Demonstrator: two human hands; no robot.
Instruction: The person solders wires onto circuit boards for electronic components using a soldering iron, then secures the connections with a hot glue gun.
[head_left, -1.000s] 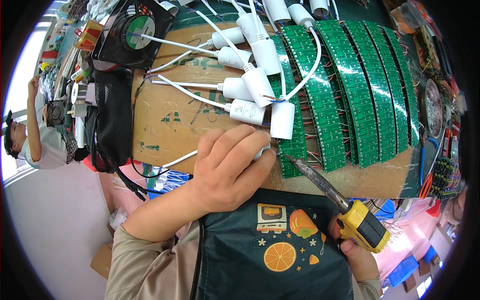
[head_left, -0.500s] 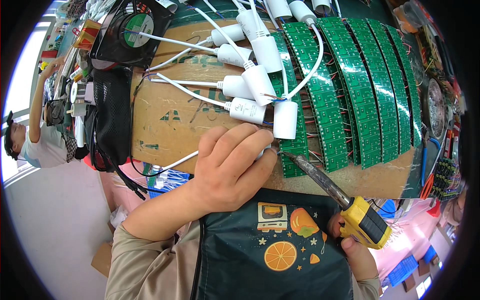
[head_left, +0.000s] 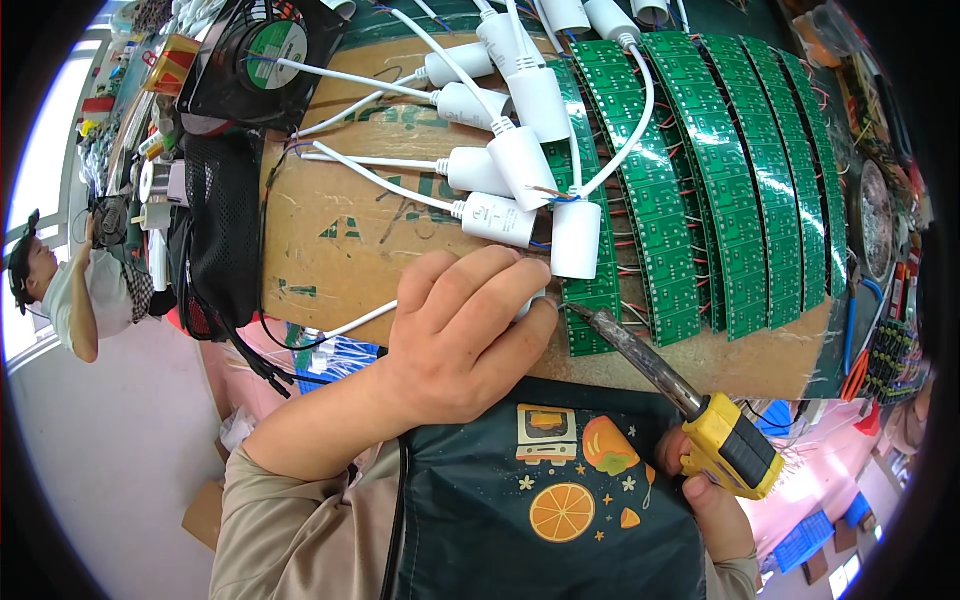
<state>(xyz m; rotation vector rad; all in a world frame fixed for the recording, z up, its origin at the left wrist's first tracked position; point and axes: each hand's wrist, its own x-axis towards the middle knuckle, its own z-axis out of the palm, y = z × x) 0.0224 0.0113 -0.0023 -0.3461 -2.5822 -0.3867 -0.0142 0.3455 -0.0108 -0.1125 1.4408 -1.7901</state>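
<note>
My left hand [head_left: 465, 335] is closed around a small white piece [head_left: 531, 304], mostly hidden by the fingers. A white cable [head_left: 362, 320] comes out on the wrist side of that hand. In my right hand [head_left: 712, 505] is a soldering iron [head_left: 735, 445] with a yellow and black handle. Its dark tip points up and left, close to my left fingertips, over the lower end of the nearest green circuit board strip [head_left: 593, 335]. Whether the tip touches anything cannot be made out. Just above my left fingers stands a white cylindrical housing [head_left: 575, 245] with a cable.
Several white housings with cables [head_left: 495, 218] lie on the brown board [head_left: 330, 270]. Rows of green circuit boards [head_left: 735, 230] with red wires fill the right. A black fan [head_left: 265, 60] and black mesh bag [head_left: 222, 230] are at left. A co-worker [head_left: 85, 290] sits far left.
My hands and the soldering iron keep almost the same place, with the view shifting slightly. The co-worker's raised arm has come down and bent at the elbow.
</note>
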